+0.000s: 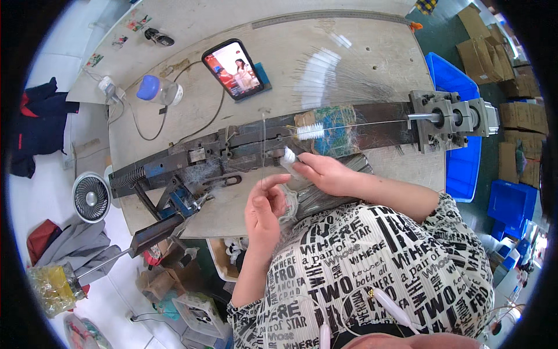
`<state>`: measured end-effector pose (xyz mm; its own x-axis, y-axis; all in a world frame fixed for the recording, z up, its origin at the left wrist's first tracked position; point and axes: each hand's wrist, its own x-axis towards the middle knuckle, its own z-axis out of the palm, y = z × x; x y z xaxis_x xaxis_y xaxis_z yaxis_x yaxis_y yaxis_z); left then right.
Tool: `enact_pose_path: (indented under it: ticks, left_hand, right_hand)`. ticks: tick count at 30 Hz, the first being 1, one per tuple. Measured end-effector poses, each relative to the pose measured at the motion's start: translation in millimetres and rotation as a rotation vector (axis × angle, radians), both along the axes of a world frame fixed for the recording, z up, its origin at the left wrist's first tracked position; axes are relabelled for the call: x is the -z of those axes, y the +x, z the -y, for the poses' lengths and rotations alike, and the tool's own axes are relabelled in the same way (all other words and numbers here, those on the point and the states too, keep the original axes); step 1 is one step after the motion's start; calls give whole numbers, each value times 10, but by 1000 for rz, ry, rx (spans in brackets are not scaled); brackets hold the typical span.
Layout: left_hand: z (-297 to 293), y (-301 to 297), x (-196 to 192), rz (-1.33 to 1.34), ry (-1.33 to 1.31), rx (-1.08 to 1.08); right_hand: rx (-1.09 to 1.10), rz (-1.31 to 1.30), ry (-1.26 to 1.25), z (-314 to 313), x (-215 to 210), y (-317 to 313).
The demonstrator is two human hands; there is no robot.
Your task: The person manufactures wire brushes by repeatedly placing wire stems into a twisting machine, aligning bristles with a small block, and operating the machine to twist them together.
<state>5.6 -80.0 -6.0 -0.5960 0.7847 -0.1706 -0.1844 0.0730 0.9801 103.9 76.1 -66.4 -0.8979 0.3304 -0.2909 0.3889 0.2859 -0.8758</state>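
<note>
My right hand (325, 173) is closed at the near side of the bench machine, its thumb and fingers pinching a small white bundle (289, 156) that looks like bristle. Just left of it, my left hand (264, 206) is held with thumb and fingers apart, beside a pale band around a sheaf of thin metal wires (328, 202). The sheaf lies along the bench edge against my front, partly under my right forearm. Beyond my hands, a white-bristled brush (310, 131) rests on the machine, its wire stem running right to a metal chuck (424, 118).
A phone (233, 70) leans on a blue stand at the back, left of several white brushes (317, 72) with wire stems. A blue-capped bottle (158, 89) and cable stand farther left. A lever arm (154, 232) juts toward me. Blue crates (453, 139) stand beyond the right edge.
</note>
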Motion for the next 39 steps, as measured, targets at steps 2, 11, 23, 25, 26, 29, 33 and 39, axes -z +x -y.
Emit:
enact_pose_path:
  ticks: [2, 11, 23, 25, 26, 29, 33, 39]
  left_hand:
    - [-3, -35, -21, 32, -22, -1]
    - [-125, -149, -82, 119, 40, 77]
    - [70, -145, -168, 44, -96, -46]
    - [11, -102, -189, 43, -111, -34]
    - [-21, -86, -211, 43, -114, -22]
    - [-67, -84, -263, -4, -114, 26]
    - [0, -99, -288, -31, -160, -8]
    - [-70, -82, -325, -2, -138, -6]
  right_hand:
    - [-94, 82, 84, -154, -176, 103]
    - [-430, 181, 1255, -1001, -830, 819]
    - [142, -7, 913, -789, 56, 409]
    - [131, -34, 894, -843, 52, 295]
    - [125, -71, 920, -920, 84, 236]
    - [138, -89, 979, -1227, 205, 147]
    - [169, -174, 892, -1264, 103, 161]
    - [129, -198, 762, -1299, 343, -15]
